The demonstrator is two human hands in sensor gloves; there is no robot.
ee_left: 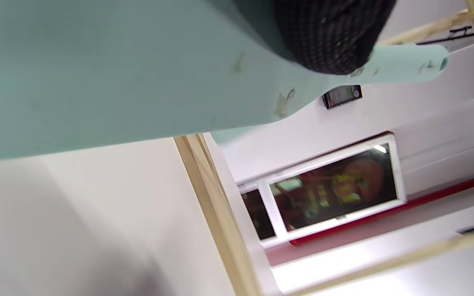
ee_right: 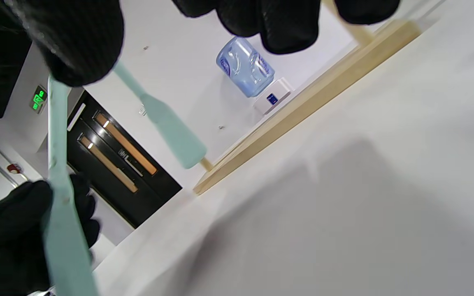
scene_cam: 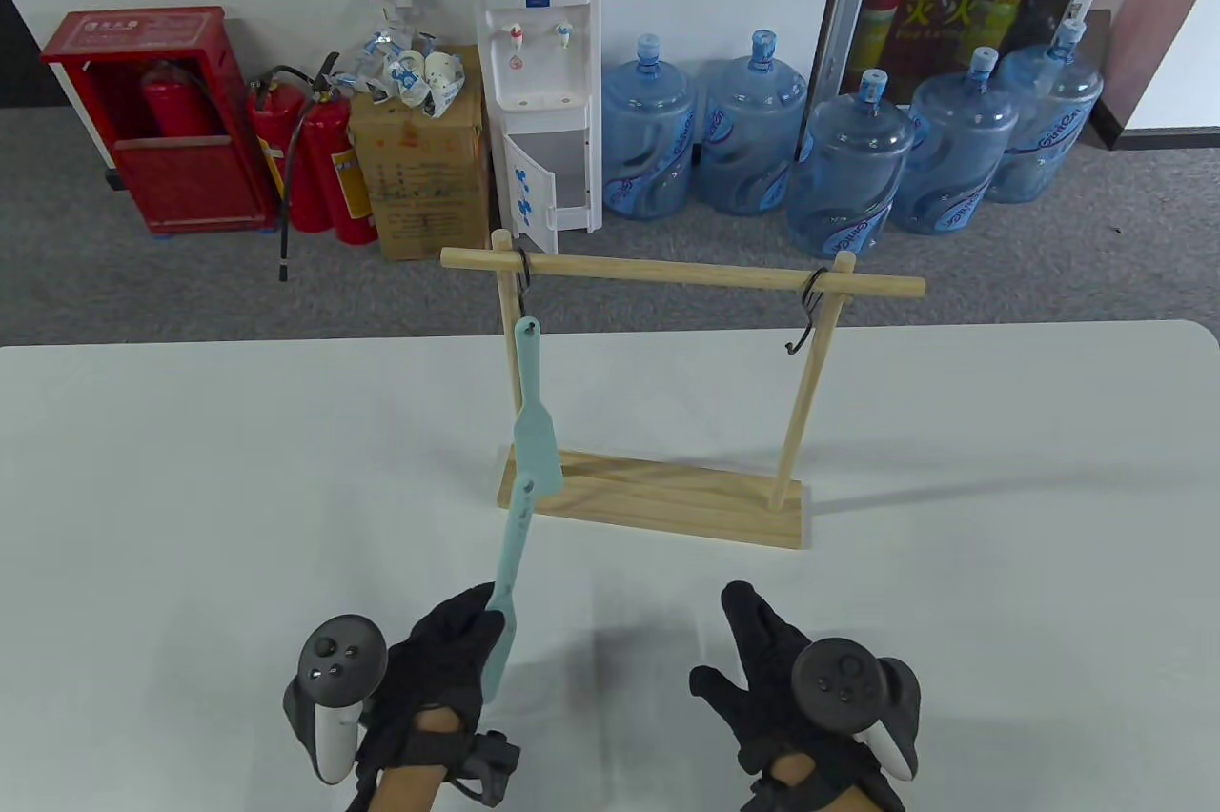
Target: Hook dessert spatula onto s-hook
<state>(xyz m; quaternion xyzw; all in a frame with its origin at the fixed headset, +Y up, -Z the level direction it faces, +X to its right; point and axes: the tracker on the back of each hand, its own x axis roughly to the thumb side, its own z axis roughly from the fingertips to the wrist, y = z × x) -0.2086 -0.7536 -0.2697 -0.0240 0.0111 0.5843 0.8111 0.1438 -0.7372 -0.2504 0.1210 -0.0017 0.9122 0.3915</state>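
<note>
The left hand (scene_cam: 443,659) grips a dessert spatula (scene_cam: 508,564) before the rack (scene_cam: 658,507); the right hand (scene_cam: 791,669) hovers beside it, fingers spread.

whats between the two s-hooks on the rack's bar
In the table view only bare wooden bar runs from the left s-hook, which carries a hung spatula, to the empty right s-hook.

Teal spatula (scene_cam: 503,579) held blade-down; twin spatula (scene_cam: 534,416) hangs from s-hook (scene_cam: 523,280).
</note>
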